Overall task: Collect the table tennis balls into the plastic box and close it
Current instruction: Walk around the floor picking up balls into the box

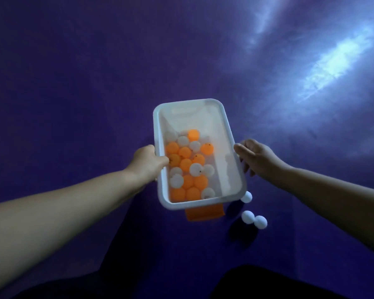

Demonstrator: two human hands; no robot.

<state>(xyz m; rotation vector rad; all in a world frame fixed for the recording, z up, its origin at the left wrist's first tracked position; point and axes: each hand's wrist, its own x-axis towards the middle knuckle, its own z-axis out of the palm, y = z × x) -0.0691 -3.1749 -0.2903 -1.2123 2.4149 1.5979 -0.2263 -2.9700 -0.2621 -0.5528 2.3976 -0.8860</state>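
Midway across a purple surface (78, 87) is a white, see-through plastic box (188, 102) with its top open; whether it rests there or is lifted cannot be told. Inside the box, orange and white balls (186, 165) lie heaped along its left wall and near end, while its far end is bare. Several balls carry small dark marks, too small to read.

The left hand (148, 161) grips the box's left rim, thumb hooked over the edge and touching an orange ball. The right hand (257, 157) is just beside the box's right wall, its fingers (249, 169) loose, pointing down and holding nothing; whether they touch the wall is unclear.

An orange flap (204, 212) sticks out from under the box's near end. Outside the box, by its near right corner, lie three white balls: one (246, 197) right at the corner and a touching pair (254, 219) a little nearer the person.
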